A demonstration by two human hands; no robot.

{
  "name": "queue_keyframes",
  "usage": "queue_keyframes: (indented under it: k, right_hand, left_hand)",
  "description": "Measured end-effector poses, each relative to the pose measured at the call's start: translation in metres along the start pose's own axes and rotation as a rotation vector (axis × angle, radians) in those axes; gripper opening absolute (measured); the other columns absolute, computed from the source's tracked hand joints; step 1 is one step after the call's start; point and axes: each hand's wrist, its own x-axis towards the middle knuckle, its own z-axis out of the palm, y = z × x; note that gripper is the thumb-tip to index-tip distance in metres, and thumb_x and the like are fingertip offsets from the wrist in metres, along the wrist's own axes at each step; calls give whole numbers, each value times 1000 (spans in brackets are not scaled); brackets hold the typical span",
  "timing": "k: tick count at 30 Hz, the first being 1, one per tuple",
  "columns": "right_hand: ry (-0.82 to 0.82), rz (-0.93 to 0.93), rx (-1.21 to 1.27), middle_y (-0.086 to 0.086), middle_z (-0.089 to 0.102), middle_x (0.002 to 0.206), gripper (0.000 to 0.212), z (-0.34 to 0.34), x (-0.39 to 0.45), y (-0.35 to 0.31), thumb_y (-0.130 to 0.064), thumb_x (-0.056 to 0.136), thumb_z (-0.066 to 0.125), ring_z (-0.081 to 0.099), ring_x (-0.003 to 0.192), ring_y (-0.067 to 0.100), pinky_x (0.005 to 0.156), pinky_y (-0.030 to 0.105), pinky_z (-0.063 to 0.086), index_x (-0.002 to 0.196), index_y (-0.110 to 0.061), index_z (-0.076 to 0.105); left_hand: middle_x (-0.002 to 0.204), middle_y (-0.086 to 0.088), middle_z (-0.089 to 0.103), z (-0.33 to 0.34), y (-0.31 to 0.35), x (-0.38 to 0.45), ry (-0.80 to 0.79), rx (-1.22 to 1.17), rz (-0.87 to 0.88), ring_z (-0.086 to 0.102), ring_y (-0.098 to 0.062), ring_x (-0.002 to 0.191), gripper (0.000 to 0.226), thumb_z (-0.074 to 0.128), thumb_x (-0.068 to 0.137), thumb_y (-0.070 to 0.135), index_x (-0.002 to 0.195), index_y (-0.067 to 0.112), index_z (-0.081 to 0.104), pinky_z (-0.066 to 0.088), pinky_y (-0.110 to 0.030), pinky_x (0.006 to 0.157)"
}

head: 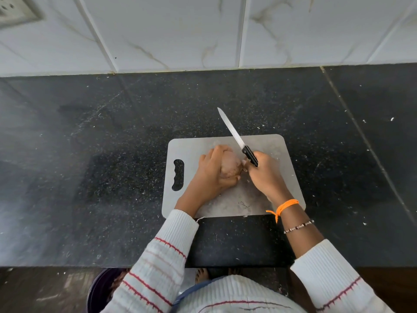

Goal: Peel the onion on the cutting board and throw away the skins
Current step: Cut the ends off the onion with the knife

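Note:
A pinkish-brown onion sits on the grey cutting board in the middle of the counter. My left hand curls round the onion's left side and holds it down. My right hand grips the black handle of a knife, and its fingertips touch the onion's right end. The blade points up and away to the left, clear of the onion. The far side of the onion is partly hidden by my fingers.
The board lies on a dark speckled stone counter backed by a white tiled wall. A dark bin stands on the floor below the counter's front edge, at my left. Small scraps dot the counter.

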Motion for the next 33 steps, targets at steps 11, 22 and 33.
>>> queue_keyframes:
  k: [11,22,33]
  right_hand:
    - [36,-44,-206,16,68,97,18,4,17,-4,-18,90,57,61,94,35,78,40,48,100,-3,61]
    - [47,2,120,-3,67,86,10,-11,-8,-15,-13,83,67,60,72,7,61,12,45,93,-16,64]
    - [60,-7,295,-3,68,87,14,2,-3,-16,-6,85,61,63,84,12,78,26,49,92,-16,66]
  left_hand:
    - [109,1,54,0,-6,-8,55,-128,-125,54,-24,100,62,68,63,51,113,34,35,49,-46,86]
    - [129,-7,47,-6,-1,-9,167,-128,-195,41,-21,119,43,46,95,30,135,16,38,29,-36,105]
    - [117,-13,58,1,3,-14,302,90,-209,53,-28,105,37,34,100,29,130,12,46,36,-33,80]
